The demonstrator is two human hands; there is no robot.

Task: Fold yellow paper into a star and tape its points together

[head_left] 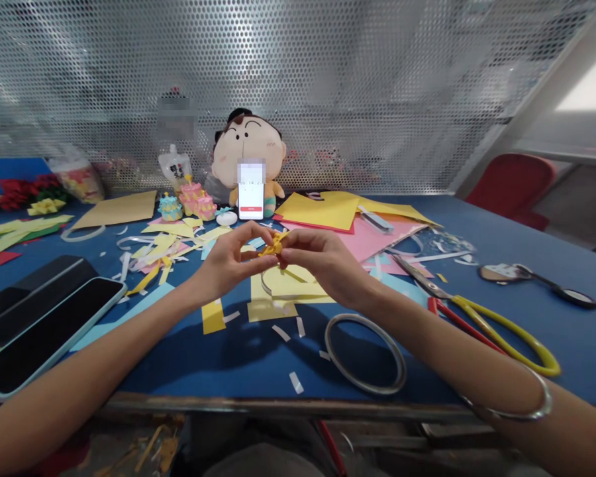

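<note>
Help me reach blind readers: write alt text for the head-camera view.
The left hand and right hand hold a small yellow piece in their fingertips above a blue table strewn with paper scraps. Scissors and a grey ring lie to the right; beyond the hands, a lit phone stands before a plush doll.

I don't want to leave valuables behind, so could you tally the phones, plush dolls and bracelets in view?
Phones: 2, one dark-screened phone and one lit phone
Plush doll: 1
Bracelet: 1
Total: 4
</note>
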